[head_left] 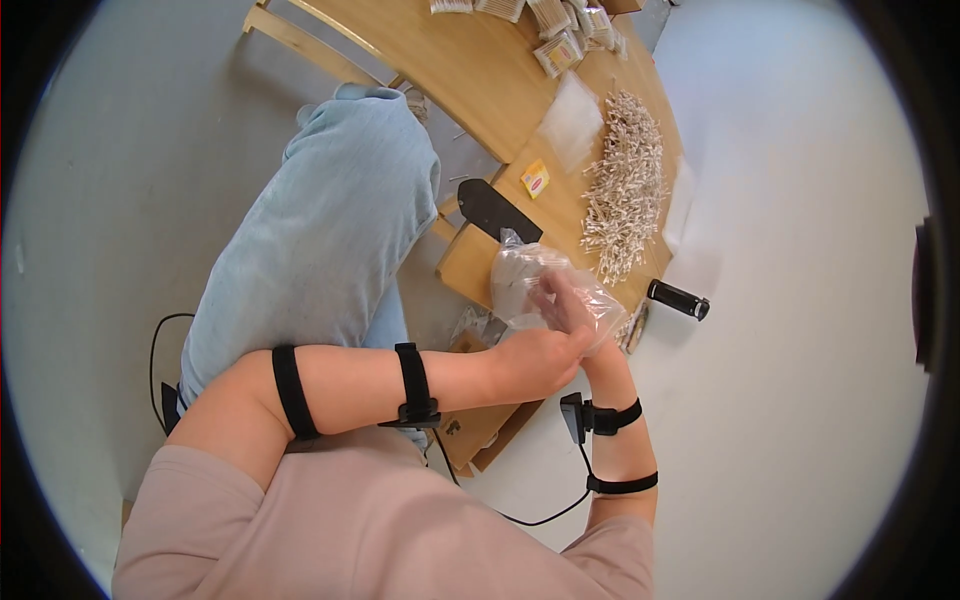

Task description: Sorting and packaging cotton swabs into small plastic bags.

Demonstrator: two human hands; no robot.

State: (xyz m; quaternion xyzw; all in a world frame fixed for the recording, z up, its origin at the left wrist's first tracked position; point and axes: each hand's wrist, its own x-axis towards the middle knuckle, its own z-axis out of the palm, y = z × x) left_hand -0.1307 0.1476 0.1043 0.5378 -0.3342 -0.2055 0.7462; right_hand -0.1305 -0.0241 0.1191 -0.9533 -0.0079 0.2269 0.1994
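Note:
A clear plastic bag [515, 270] is held over the near end of the wooden table. My left hand [540, 362] is closed, gripping the bag's edge beside my right wrist. Inside the bag, seen through the film, is my right hand [568, 305], its fingers extended and somewhat apart. Just beyond lies a long heap of loose white-tipped cotton swabs [625, 190]. A black flat board with a rounded end [490, 208] touches the bag's far side. Near it rests a small yellow card [535, 179].
Flat clear bags [573, 120] lie left of the swabs. Several filled swab packs [560, 52] are piled at the far end. A black cylinder [678, 299] stands by the table's right edge. Below the table is an open cardboard box [490, 445]. Cables hang from my arm straps.

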